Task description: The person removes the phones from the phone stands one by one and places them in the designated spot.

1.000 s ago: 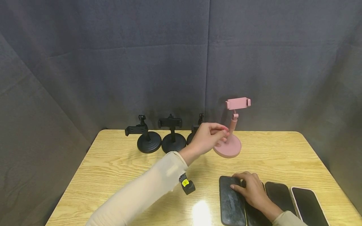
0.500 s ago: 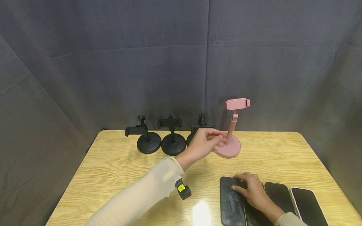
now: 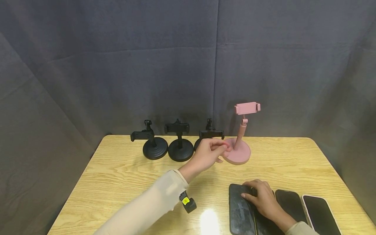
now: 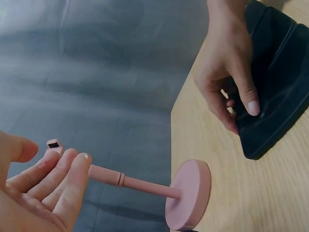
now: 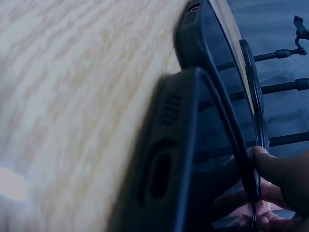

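My left hand (image 3: 205, 155) hovers in front of the pink phone stand (image 3: 241, 130), fingers loosely bent and holding nothing. It overlaps the stand's round base in the head view. The left wrist view shows relaxed fingers in front of the pink stem (image 4: 145, 185). At the front right, my right hand (image 3: 265, 200) grips the top corner of the leftmost black phone (image 3: 241, 210), thumb on its face and fingers round the far edge. This phone lies flat, screen up. A second phone (image 3: 264, 225) beside it is partly hidden under that hand.
Two more phones, a dark one (image 3: 289, 202) and a white-edged one (image 3: 320, 213), lie to the right. Black phone stands (image 3: 155, 148), (image 3: 180, 150) line the back left; a third black stand (image 3: 212, 133) is partly behind my left hand. A grey curtain (image 3: 188, 65) hangs behind the table (image 3: 117, 182).
My left hand has drawn left and back toward me, away from the pink stand's stem. More of the third black stand shows. The right hand has stayed on the phone.
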A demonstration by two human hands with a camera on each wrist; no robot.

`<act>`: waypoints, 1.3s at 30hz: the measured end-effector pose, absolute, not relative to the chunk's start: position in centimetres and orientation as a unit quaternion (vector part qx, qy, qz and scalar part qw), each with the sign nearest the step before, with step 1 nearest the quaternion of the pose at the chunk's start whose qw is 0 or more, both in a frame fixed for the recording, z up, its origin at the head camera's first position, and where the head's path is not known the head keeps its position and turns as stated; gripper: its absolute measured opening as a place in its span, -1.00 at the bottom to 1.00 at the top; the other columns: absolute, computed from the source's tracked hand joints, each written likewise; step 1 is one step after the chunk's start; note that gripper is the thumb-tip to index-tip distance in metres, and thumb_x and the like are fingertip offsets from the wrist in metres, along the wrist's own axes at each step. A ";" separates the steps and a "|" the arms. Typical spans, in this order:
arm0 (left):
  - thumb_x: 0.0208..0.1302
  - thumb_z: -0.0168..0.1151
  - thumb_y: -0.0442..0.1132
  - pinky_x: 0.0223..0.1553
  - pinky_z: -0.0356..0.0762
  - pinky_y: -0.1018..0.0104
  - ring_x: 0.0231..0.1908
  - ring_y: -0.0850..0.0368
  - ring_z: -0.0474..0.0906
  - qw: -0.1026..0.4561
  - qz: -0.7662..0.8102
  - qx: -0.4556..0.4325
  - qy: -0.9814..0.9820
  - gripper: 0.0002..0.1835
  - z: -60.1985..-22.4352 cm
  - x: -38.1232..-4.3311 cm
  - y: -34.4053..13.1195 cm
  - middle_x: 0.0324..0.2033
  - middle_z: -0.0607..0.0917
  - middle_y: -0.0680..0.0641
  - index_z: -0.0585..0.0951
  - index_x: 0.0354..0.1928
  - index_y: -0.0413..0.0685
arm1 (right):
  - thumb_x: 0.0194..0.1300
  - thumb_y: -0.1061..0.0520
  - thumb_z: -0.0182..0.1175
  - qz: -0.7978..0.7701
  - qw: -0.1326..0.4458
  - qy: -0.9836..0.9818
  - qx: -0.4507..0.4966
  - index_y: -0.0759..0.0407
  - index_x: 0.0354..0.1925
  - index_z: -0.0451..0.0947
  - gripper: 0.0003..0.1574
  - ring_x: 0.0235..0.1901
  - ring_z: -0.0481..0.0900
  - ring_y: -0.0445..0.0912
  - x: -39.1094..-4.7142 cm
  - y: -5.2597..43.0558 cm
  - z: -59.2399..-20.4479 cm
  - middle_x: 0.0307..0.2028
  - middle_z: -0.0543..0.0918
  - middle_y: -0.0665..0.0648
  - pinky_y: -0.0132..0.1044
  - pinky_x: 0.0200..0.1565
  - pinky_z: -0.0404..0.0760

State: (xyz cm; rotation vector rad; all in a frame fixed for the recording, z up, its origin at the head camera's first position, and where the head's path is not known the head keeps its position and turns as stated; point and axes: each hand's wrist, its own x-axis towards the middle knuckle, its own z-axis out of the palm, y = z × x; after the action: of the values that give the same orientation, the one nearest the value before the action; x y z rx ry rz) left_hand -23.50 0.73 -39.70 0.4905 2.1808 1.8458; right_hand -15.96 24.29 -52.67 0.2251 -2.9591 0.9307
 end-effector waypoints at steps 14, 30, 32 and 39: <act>0.53 0.11 -0.22 -0.21 0.77 0.24 -0.12 -0.05 0.77 0.126 0.640 0.128 0.747 -0.72 -42.3 -22.7 -0.9 -0.05 0.78 -0.25 0.68 0.05 -0.23 | 0.22 0.05 0.45 0.288 0.019 -0.955 0.071 0.14 -0.01 0.73 -0.62 -0.09 0.53 0.01 -15.8 24.2 -52.6 -0.03 0.74 0.17 -0.11 -0.12 0.49; 0.52 0.11 -0.25 -0.22 0.77 0.28 -0.12 -0.05 0.77 0.127 0.656 0.104 0.736 -0.73 -43.2 -22.4 -1.9 -0.04 0.79 -0.24 0.67 0.05 -0.25 | 0.38 -0.01 0.32 0.342 -0.016 -0.937 0.075 0.25 0.06 0.66 -0.57 -0.06 0.66 0.04 -16.2 24.0 -51.3 0.00 0.71 0.22 0.00 -0.09 0.69; 0.52 0.12 -0.25 -0.22 0.77 0.29 -0.11 -0.07 0.77 0.128 0.658 0.104 0.735 -0.73 -43.3 -22.4 -2.1 -0.03 0.78 -0.26 0.66 0.06 -0.27 | 0.39 -0.01 0.30 0.352 -0.023 -0.933 0.067 0.26 0.08 0.65 -0.56 -0.08 0.68 0.03 -16.3 24.0 -51.1 0.00 0.70 0.24 -0.01 -0.11 0.71; 0.53 0.11 -0.23 -0.25 0.76 0.33 -0.05 -0.16 0.76 0.129 0.666 0.100 0.728 -0.71 -44.1 -22.2 -2.9 -0.03 0.77 -0.28 0.64 0.07 -0.30 | 0.42 -0.05 0.27 0.360 -0.032 -0.931 0.051 0.23 0.11 0.62 -0.54 -0.06 0.71 0.10 -16.2 23.6 -50.4 0.09 0.68 0.28 -0.01 -0.10 0.74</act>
State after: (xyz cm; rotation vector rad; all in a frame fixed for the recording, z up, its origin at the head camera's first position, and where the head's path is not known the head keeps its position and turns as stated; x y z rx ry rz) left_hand -22.17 -2.89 -44.09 0.2903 2.1164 1.9360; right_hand -16.22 23.61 -50.43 0.1629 -2.9866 1.1533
